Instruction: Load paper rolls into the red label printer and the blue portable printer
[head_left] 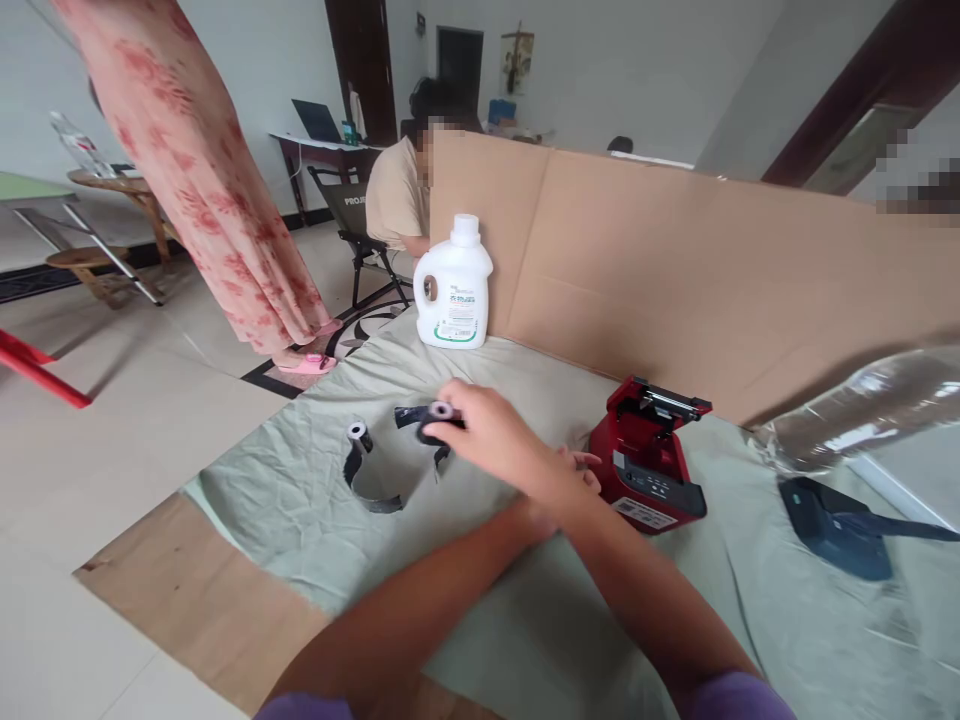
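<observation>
My forearms cross, the right one over the left. My right hand (486,432) pinches a small black roll (441,410) with a pale hollow core, held over the cloth; a black strip hangs loose around it. To the left, a second black roll (358,434) stands upright with its strip curling out across the cloth. Partly hidden behind my right forearm, my left hand (583,468) has its fingers spread beside a red printer-like box (646,485). I cannot tell whether they touch it. The box's lid (660,400) is raised, showing a red hollow inside.
A white detergent jug (454,290) stands at the back against a tall cardboard panel (637,260). On the right lie a dark blue dustpan-like tool (840,530) and a clear plastic-wrapped roll (862,410). One person (394,190) sits beyond; another in a pink patterned garment (202,190) stands left.
</observation>
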